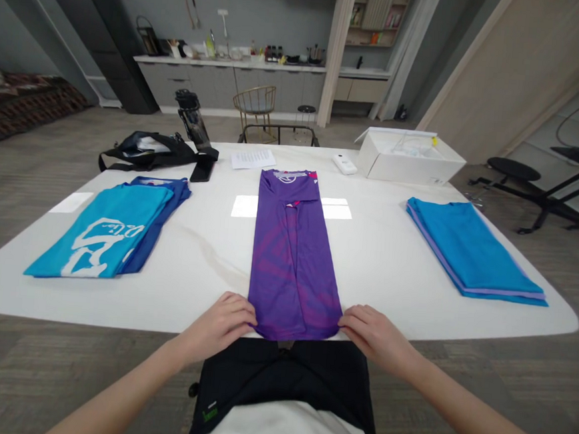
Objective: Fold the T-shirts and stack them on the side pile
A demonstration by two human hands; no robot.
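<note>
A purple shirt (291,250), folded into a long narrow strip, lies down the middle of the white table (206,257). Its near end hangs just at the table's front edge. My left hand (221,325) pinches the strip's near left corner, fingers closed on the cloth. On the other side my right hand (373,334) grips the near right corner the same way.
Folded blue shirts (113,230) lie at the left, a stack of folded blue shirts (472,251) at the right. At the far edge stand a black bag (147,152), a sheet of paper (252,158), a white box (409,157). Beyond are chairs and a kitchen counter.
</note>
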